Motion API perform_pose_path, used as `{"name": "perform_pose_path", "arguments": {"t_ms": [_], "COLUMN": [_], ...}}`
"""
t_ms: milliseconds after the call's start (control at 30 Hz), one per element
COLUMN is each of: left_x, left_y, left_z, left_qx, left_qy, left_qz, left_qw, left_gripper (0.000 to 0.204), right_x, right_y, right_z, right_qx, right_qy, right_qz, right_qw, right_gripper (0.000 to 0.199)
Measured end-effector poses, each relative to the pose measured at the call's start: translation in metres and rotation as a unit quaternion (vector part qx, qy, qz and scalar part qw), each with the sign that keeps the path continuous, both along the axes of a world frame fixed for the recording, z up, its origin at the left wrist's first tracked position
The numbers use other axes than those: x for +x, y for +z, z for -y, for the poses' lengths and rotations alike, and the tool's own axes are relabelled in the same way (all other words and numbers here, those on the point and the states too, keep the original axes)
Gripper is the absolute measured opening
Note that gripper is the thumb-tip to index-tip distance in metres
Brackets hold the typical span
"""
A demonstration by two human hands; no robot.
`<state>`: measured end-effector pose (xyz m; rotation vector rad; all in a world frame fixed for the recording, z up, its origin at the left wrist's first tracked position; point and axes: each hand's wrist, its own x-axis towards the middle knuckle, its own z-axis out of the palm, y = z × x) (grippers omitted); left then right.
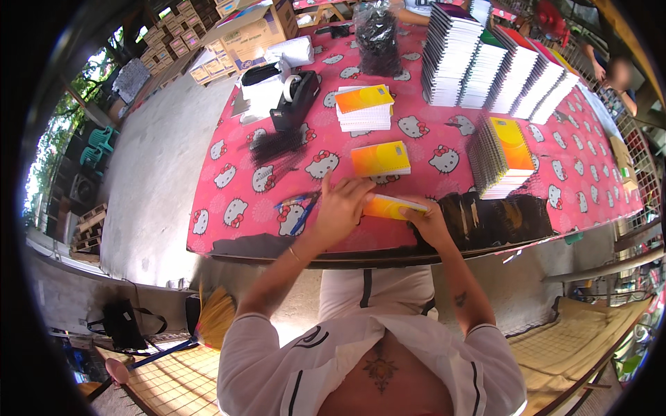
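Observation:
At the near side of the table, my right hand grips the right end of a small yellow-orange notebook, thumb on top. My left hand is closed at its left end, with the fingertips partly hidden. Just beyond lies a short pile of matching notebooks. A taller stack of the same kind stands behind that. Blue-handled tools rest beside my left wrist. Farther left is a heap of thin black strands, perhaps binding coils.
A pink patterned cloth covers the table. Spiral-bound notebooks stand at right, with tall notebook stacks behind. A black tape dispenser and a plastic bag of black material sit farther back. Another person is at far right.

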<state>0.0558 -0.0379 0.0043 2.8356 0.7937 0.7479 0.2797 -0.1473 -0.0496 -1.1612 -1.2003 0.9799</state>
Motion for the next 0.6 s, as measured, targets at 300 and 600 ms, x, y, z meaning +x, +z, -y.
{"name": "perform_pose_path", "arguments": {"t_ms": [300, 600], "left_x": [0.001, 0.008], "left_y": [0.013, 0.008], "left_z": [-0.026, -0.035], "left_qx": [-0.289, -0.45], "left_qy": [-0.123, -0.13], "left_qz": [0.062, 0.084], "left_qw": [0.947, 0.879], "left_gripper": [0.019, 0.018], "right_x": [0.002, -0.002], "right_y": [0.007, 0.007], "right_z": [0.005, 0.003], "right_qx": [-0.045, -0.006], "right_qy": [0.013, 0.004], "right_qz": [0.01, -0.017], "right_qw": [0.999, 1.0], "right_gripper": [0.026, 0.026]}}
